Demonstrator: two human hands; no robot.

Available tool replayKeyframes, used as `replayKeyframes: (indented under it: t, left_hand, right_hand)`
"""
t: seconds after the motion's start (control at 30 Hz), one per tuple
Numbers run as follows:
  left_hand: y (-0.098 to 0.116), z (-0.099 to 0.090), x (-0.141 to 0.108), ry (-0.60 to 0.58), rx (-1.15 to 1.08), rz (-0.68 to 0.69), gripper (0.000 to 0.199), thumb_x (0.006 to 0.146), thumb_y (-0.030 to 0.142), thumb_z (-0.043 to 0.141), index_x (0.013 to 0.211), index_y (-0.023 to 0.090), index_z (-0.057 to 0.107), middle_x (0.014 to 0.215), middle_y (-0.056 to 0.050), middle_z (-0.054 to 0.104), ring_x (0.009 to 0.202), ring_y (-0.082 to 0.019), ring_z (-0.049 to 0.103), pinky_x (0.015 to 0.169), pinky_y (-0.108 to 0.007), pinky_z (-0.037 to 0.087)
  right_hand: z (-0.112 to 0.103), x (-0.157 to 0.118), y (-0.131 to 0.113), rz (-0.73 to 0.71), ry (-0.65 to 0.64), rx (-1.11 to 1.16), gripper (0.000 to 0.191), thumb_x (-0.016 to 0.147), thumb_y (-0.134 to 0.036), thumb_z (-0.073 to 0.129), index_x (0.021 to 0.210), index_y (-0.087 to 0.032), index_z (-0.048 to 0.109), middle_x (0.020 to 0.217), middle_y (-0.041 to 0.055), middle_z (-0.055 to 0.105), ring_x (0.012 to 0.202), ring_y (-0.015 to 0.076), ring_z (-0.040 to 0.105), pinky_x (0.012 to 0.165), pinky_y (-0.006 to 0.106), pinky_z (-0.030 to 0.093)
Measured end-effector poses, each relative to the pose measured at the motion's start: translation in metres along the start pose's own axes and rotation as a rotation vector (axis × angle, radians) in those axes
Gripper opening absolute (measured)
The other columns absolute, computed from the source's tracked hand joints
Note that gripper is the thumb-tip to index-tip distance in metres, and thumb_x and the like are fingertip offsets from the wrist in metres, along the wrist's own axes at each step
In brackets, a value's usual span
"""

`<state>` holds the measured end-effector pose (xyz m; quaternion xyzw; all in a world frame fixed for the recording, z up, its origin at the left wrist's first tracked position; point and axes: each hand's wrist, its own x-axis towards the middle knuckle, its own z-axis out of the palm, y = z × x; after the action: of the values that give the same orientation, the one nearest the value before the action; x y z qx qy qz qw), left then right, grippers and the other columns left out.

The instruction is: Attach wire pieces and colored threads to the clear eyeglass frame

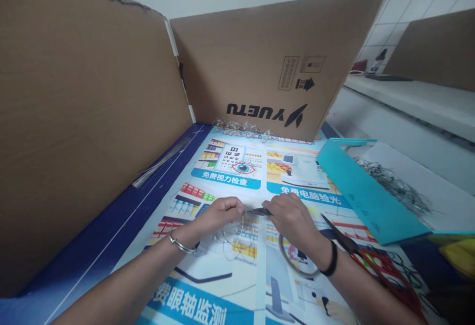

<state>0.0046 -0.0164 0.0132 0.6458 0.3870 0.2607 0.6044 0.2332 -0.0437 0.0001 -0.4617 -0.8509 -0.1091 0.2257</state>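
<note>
Over the printed poster (245, 196), my left hand (224, 212) pinches thin, silvery wire (239, 243) that hangs in loose loops below the fingertips. My right hand (295, 220) is closed around a small dark tool with a pointed blade (259, 211); its grip end is hidden in the palm, so its exact kind is unclear. The blade tip reaches the wire at my left fingertips. Under my right wrist lies a ring-shaped roll (285, 252), partly covered by the arm. Scissors with red handles (349, 244) rest just right of that forearm.
Tall cardboard panels stand at the left (85, 102) and back (267, 68). Small wire bundles (241, 126) line the back panel's foot. A teal box (365, 196) at right holds tangled wires (393, 186). Clear strips (161, 162) lie at left. Dark loops (410, 270) lie near the scissors.
</note>
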Motion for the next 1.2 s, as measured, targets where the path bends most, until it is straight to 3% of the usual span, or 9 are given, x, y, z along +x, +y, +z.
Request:
replayKeyframes:
  t: [0.47, 1.03, 1.2]
  left_hand:
    - [0.002, 0.003, 0.0, 0.058, 0.123, -0.006, 0.011, 0.075, 0.026, 0.053, 0.071, 0.016, 0.055, 0.063, 0.005, 0.046, 0.058, -0.008, 0.037, 0.057, -0.02, 0.03]
    - [0.005, 0.0, 0.001, 0.036, 0.146, -0.069, 0.017, 0.076, 0.029, 0.052, 0.067, 0.015, 0.059, 0.059, 0.004, 0.049, 0.056, -0.009, 0.039, 0.056, -0.021, 0.031]
    - [0.001, -0.001, 0.002, 0.034, 0.141, -0.007, 0.012, 0.075, 0.023, 0.05, 0.068, 0.016, 0.057, 0.066, 0.002, 0.055, 0.065, -0.01, 0.047, 0.063, -0.021, 0.035]
  right_hand:
    - [0.001, 0.005, -0.016, 0.135, -0.123, -0.03, 0.013, 0.079, -0.012, 0.058, 0.08, -0.022, 0.066, 0.072, -0.0002, 0.062, 0.074, 0.0154, 0.052, 0.069, 0.03, 0.025]
    - [0.004, 0.001, -0.014, 0.168, -0.072, 0.062, 0.016, 0.078, -0.01, 0.059, 0.085, -0.021, 0.068, 0.074, 0.0007, 0.063, 0.076, 0.0158, 0.054, 0.072, 0.029, 0.028]
    - [0.005, 0.0, -0.014, 0.187, -0.114, 0.051, 0.016, 0.079, -0.012, 0.059, 0.088, -0.022, 0.067, 0.076, 0.0007, 0.063, 0.078, 0.016, 0.055, 0.071, 0.029, 0.028]
